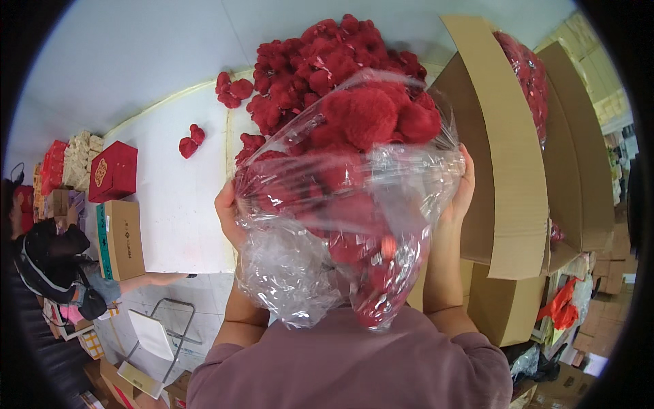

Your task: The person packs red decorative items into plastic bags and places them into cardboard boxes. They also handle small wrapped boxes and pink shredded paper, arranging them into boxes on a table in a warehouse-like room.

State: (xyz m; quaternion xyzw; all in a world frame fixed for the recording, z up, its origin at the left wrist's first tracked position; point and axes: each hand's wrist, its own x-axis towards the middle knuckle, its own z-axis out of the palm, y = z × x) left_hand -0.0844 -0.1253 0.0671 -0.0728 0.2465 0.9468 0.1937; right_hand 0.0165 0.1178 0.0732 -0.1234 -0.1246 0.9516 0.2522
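Observation:
A large clear plastic bag [306, 184] full of red plush items hangs close before my chest, its mouth tilted away from me. My left hand [230, 212] grips the bag's left side, its fingers partly hidden by the film. On the right, my right hand [464, 184] holds the gathered rim. Red plush pieces [360, 117] show at the bag's mouth. Beyond it, a heap of the same red plush items [306, 66] lies on the white table [173, 220] against the wall. Crumpled film [286, 276] droops at the bag's lower left.
Small red plush pieces [192, 141] lie apart at left. A tall open cardboard box [516, 153] at right holds another filled bag [526, 76]. A red gift box [113, 171], a taped carton [120, 240], a folding chair [153, 335] and a seated person [56, 255] are at left.

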